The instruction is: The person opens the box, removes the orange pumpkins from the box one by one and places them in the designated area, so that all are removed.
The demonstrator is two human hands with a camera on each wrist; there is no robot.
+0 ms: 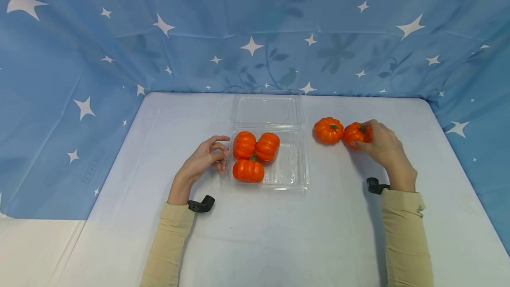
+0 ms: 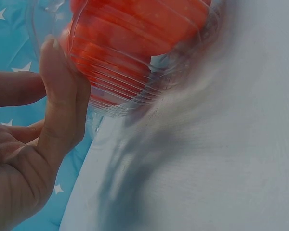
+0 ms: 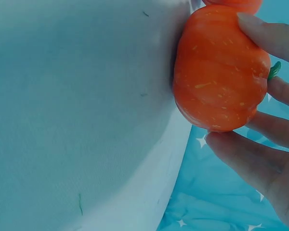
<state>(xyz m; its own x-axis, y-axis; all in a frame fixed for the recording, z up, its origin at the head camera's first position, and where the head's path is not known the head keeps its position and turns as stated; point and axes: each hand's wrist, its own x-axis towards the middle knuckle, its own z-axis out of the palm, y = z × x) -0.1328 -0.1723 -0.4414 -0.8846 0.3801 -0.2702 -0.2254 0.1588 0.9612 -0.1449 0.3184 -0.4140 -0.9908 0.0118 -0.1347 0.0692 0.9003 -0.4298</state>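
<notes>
At the right of the table my right hand [image 1: 380, 143] grips an orange toy pumpkin [image 3: 221, 72], fingers and thumb spread round its sides. Its green stem [image 3: 274, 70] pokes out between the fingers in the right wrist view. A second toy pumpkin [image 1: 328, 130] sits just left of it. Beside the left wall of a clear plastic clamshell box [image 1: 292, 163] is my left hand [image 1: 205, 158], fingers loosely bent, fingertips right at the wall. Three toy pumpkins [image 1: 249, 171] are grouped in the box's left part, seen through its ribbed side in the left wrist view.
The box's clear lid [image 1: 267, 110] lies folded back towards the far edge of the white table [image 1: 279, 238]. Behind the table hangs a blue curtain [image 1: 191, 52] with white stars. Both wrists carry black straps [image 1: 202, 204] with small cameras.
</notes>
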